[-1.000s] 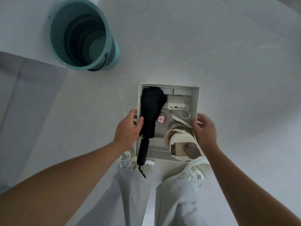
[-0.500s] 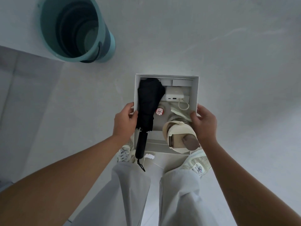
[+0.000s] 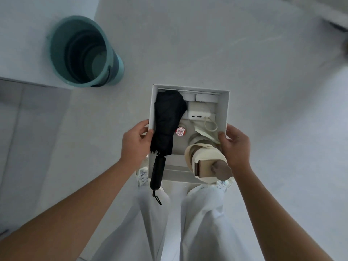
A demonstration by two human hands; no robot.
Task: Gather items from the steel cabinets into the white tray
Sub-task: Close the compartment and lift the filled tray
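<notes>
I carry the white tray point(image 3: 224, 108) in front of me, above my legs. My left hand point(image 3: 134, 142) grips its left wall, thumb inside against the folded black umbrella point(image 3: 167, 119), whose handle sticks out over the near edge. My right hand point(image 3: 236, 146) grips the right wall. Inside lie a white power bank point(image 3: 198, 112) with a looped cord, a small round red-topped item point(image 3: 180, 131), and a cream bottle with a brown cap point(image 3: 207, 162) at the near right corner.
A teal collapsible bucket point(image 3: 82, 51) stands on the pale floor at the upper left, next to a step edge and a darker floor strip on the left. My white trousers and shoes show below the tray. A blurred dark object sits at the far right edge.
The view has shifted: the bucket now appears lower and further right, and the tray sits slightly lower in frame. Both hands keep the same hold on the tray walls.
</notes>
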